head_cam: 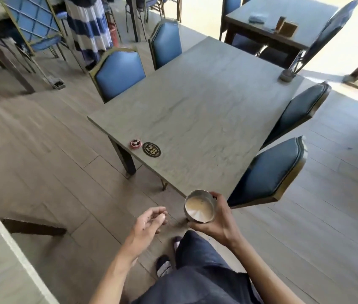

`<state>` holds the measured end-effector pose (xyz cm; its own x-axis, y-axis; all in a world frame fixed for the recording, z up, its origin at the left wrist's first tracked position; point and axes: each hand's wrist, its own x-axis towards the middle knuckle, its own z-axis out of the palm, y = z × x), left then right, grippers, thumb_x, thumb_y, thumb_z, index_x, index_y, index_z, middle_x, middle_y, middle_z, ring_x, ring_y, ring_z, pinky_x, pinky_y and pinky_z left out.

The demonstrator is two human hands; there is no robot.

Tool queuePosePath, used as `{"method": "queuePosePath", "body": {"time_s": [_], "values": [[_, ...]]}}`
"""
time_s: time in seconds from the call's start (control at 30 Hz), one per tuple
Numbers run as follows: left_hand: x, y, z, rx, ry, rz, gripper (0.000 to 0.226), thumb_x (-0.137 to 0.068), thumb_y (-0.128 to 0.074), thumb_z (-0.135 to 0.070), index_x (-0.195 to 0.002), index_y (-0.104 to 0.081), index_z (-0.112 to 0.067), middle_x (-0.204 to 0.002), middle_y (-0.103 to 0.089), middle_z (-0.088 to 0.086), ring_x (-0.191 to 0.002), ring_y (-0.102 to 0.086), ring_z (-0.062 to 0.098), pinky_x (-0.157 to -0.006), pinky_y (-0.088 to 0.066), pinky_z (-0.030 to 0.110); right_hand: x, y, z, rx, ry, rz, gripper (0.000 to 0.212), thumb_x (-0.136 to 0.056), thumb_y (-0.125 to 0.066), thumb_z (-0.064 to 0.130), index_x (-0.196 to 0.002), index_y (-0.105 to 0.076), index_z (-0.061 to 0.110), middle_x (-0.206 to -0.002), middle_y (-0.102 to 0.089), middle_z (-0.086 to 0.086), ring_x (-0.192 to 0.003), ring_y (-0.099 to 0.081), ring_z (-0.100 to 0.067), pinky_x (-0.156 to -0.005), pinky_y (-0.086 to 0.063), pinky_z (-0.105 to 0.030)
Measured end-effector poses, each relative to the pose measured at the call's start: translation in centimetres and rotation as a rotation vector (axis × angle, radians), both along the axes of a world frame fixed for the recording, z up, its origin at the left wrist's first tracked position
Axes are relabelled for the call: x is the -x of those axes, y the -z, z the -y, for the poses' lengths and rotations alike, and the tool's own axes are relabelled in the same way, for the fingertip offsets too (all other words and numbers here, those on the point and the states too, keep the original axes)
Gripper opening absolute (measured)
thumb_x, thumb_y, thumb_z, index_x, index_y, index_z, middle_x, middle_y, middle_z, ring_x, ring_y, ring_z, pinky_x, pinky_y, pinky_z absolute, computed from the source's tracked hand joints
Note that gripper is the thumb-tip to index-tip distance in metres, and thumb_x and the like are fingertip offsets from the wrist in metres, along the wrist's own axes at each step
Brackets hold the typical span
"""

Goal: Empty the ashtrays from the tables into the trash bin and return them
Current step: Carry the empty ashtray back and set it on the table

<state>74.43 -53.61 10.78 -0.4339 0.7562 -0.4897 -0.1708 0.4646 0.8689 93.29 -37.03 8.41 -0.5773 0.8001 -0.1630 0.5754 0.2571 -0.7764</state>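
Observation:
My right hand (219, 218) grips a round metal ashtray (199, 206) with a pale, light inside, held just off the near corner of the grey table (206, 110). My left hand (149, 222) hovers beside it to the left, fingers loosely curled and holding nothing. A second small grey ashtray (286, 76) stands at the table's far right corner. No trash bin is clearly in view.
Near the table's left edge lie a red call button (135, 143) and a black number plate "28" (151, 149). Blue padded chairs (270, 172) ring the table. Another table (279, 20) stands behind. A person in a striped skirt (88, 25) stands far left.

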Motion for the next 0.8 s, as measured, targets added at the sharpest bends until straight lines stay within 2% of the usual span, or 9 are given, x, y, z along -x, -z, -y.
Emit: {"method": "queuePosePath", "body": {"time_s": [0.2, 0.33, 0.5, 0.6, 0.7, 0.8], "values": [[7.3, 1.0, -6.2, 0.014, 0.058, -0.007, 0.023, -0.102, -0.057, -0.019, -0.123, -0.066, -0.021, -0.116, -0.073, -0.001, -0.105, -0.071, 0.008, -0.08, -0.056, 0.018, 7.3, 2.0, -5.4, 0.044, 0.103, 0.05, 0.115, -0.049, -0.094, 0.063, -0.14, -0.041, 0.018, -0.132, -0.056, 0.003, -0.117, -0.059, -0.013, -0.09, -0.049, -0.025], [12.7, 2.7, -11.8, 0.056, 0.137, -0.024, 0.021, -0.101, -0.06, -0.025, -0.12, -0.067, -0.028, -0.115, -0.074, -0.004, -0.107, -0.071, 0.008, -0.081, -0.054, 0.02, 12.9, 3.8, -11.0, 0.106, 0.195, 0.01, 0.112, -0.046, -0.093, 0.066, -0.135, -0.041, 0.022, -0.128, -0.057, 0.003, -0.115, -0.06, -0.015, -0.097, -0.054, -0.038], [19.6, 4.2, -18.5, 0.157, 0.251, -0.063, 0.021, -0.092, -0.063, -0.044, -0.113, -0.067, -0.04, -0.115, -0.074, -0.012, -0.111, -0.069, 0.006, -0.098, -0.055, 0.033, 19.4, 5.4, -18.1, 0.138, 0.264, 0.027, 0.106, -0.052, -0.094, 0.059, -0.136, -0.043, 0.019, -0.128, -0.058, 0.002, -0.114, -0.06, -0.017, -0.091, -0.054, -0.033], [22.9, 4.8, -22.5, 0.2, 0.327, -0.12, 0.033, -0.083, -0.061, -0.057, -0.112, -0.068, -0.042, -0.112, -0.075, -0.012, -0.109, -0.07, 0.006, -0.097, -0.056, 0.034, 22.5, 6.3, -22.3, 0.144, 0.305, 0.055, 0.106, -0.054, -0.092, 0.057, -0.139, -0.042, 0.018, -0.131, -0.057, -0.001, -0.115, -0.06, -0.018, -0.09, -0.053, -0.031], [25.1, 5.2, -26.8, 0.231, 0.372, -0.147, 0.025, -0.095, -0.064, -0.036, -0.117, -0.069, -0.027, -0.112, -0.073, -0.002, -0.109, -0.069, 0.016, -0.099, -0.056, 0.037, 24.8, 7.5, -26.0, 0.175, 0.341, 0.064, 0.104, -0.054, -0.091, 0.052, -0.139, -0.042, 0.016, -0.131, -0.057, -0.003, -0.116, -0.06, -0.021, -0.091, -0.052, -0.032], [27.0, 5.8, -31.2, 0.248, 0.463, -0.199, 0.025, -0.098, -0.063, -0.027, -0.121, -0.069, -0.02, -0.114, -0.074, -0.001, -0.109, -0.069, 0.015, -0.102, -0.054, 0.034, 26.6, 8.7, -29.5, 0.2, 0.394, 0.088, 0.106, -0.052, -0.089, 0.052, -0.14, -0.043, 0.015, -0.134, -0.055, -0.003, -0.12, -0.059, -0.023, -0.094, -0.053, -0.038]]}}
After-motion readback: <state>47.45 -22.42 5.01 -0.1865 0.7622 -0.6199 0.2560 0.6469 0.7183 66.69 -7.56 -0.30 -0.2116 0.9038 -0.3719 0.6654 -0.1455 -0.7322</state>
